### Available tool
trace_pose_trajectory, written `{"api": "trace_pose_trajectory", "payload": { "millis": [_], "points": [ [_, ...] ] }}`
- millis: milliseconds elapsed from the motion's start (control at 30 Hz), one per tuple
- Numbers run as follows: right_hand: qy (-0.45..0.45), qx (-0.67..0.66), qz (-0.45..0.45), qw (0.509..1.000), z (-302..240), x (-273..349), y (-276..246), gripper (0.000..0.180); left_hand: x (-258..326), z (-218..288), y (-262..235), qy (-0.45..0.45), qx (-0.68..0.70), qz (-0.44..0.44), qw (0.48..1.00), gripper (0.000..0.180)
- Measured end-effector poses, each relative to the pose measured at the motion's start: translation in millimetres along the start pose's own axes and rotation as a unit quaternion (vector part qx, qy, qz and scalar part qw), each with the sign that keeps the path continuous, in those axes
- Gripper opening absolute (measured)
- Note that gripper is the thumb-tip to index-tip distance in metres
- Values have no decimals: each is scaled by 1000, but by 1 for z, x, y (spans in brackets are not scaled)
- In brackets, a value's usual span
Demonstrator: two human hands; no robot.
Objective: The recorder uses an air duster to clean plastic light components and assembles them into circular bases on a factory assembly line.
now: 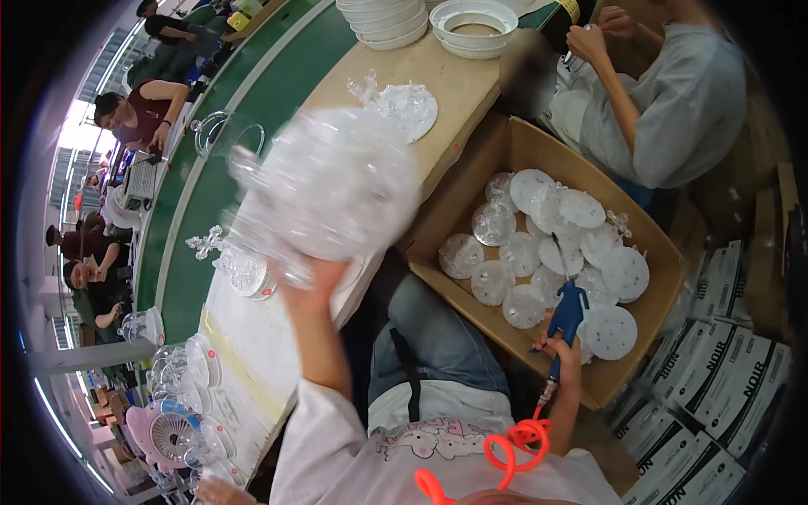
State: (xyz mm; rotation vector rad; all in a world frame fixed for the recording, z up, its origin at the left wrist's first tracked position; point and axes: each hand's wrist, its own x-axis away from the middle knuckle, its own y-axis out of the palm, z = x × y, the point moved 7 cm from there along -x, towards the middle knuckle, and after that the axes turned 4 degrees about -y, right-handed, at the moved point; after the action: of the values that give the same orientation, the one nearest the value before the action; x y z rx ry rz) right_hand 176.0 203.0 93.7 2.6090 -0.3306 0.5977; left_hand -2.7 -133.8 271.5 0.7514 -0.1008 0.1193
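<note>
My left hand [316, 282] is raised over the worktable, gripping a clear and white round plastic part [337, 181]. Motion smears this part, so its details do not show. In my right hand [561, 347] is a blue air blow gun [571, 307], its thin nozzle pointing into a cardboard box. An orange coiled hose [513, 446] runs from the gun's lower end. Several white and clear round plastic parts [581, 208] lie loose in the box [619, 391]. Another clear part on a white disc [408, 109] rests on the table beyond my left hand.
More clear parts [202, 362] line the table's left side. Stacked white rings [387, 21] stand at the far end, near a green conveyor [198, 227]. A co-worker in a grey shirt [690, 101] sits beyond the box. Printed cartons [715, 379] are stacked at right.
</note>
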Motion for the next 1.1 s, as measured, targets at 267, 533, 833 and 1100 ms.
{"api": "trace_pose_trajectory", "payload": {
  "millis": [267, 533, 833, 1100],
  "points": [
    [4, 8, -26, 1000, 0, -3, 10, 47, -169, 120, 27, 14, -159, 54, 986, 57],
    [11, 20, 56, 998, 6, 4, -24, 45, -274, 88, -82, -128, -285, 159, 937, 65],
    [15, -9, 63, 998, 17, -10, -20, 45, -300, 79, -101, -166, -487, 84, 853, 57],
    [10, -4, 59, 998, 19, -16, -10, 44, -329, 91, -136, -109, -528, 132, 832, 56]
  ]
}}
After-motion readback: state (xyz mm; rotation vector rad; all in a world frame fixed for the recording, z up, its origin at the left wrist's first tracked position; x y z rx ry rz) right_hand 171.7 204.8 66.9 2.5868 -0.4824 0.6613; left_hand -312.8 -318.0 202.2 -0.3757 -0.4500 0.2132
